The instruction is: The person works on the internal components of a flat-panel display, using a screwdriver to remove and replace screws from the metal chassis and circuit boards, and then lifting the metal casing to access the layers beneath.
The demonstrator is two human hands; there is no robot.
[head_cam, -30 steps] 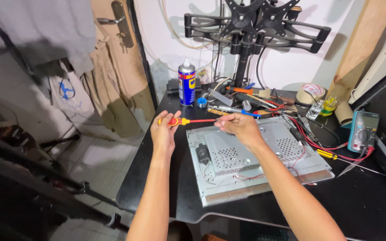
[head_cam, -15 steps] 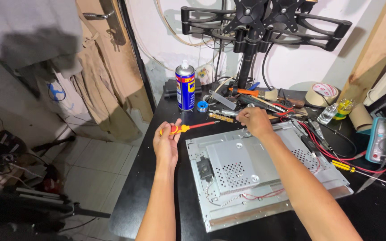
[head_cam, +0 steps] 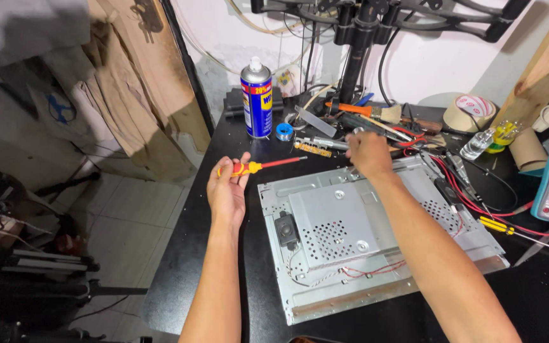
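Holding a red and yellow screwdriver [head_cam: 258,166], the left hand [head_cam: 227,190] curls its fingers around it, left of the metal panel [head_cam: 376,238]. The right hand [head_cam: 368,154] reaches past the panel's far edge; I cannot tell its fingers.

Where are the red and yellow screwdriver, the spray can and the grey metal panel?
red and yellow screwdriver [head_cam: 268,165], head view, on its red shaft beside the left hand [head_cam: 227,190].
spray can [head_cam: 257,101], head view, on its blue body.
grey metal panel [head_cam: 332,222], head view, on its raised centre plate.

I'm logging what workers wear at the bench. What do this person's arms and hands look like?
Both forearms are bare, with no sleeves in view. The left hand and right hand wear no gloves; no watch, ring or bracelet shows.
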